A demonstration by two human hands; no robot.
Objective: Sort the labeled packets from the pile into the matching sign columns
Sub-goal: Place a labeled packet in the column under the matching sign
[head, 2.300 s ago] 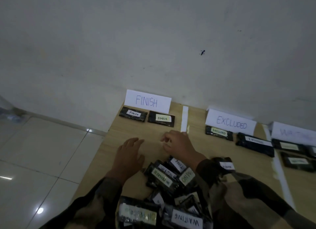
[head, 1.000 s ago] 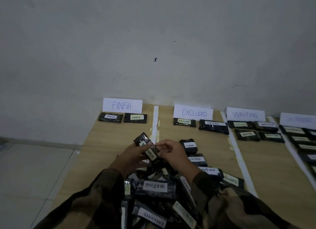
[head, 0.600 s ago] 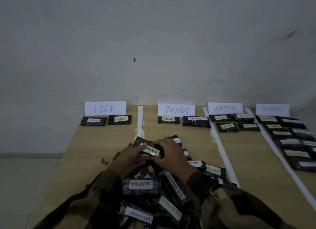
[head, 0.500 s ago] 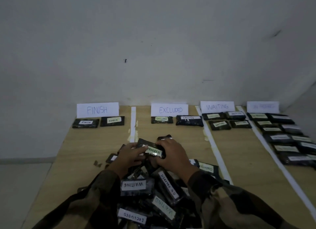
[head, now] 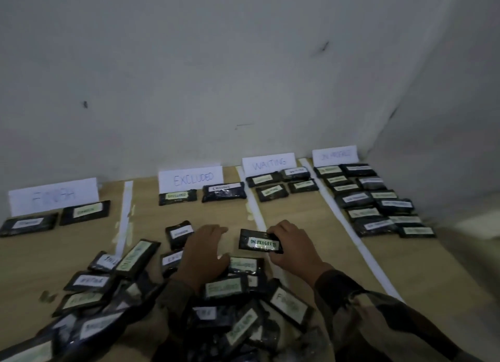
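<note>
Both hands were on it half a second ago, and now the left hand (head: 204, 256) has let go! It lies flat with fingers relaxed on the heap of black plastic packets with white labels (head: 224, 287), holding nothing. The right hand (head: 293, 246) alone pinches the black glossy packet labelled ON PROGRESS (head: 261, 242), fingers curled over its right end. The label is face up and readable.

The packet hangs above the pale wooden table (head: 311, 264), just left of the white tape strip (head: 257, 215) that closes the EXCLUDED lane. The white paper ON PROGRESS sign (head: 335, 155) stands far off to the right against the wall, with its rows of dark packets (head: 378, 207) below it. By my reading the pick is done. What remains is a carry across the WAITING lane.
</note>
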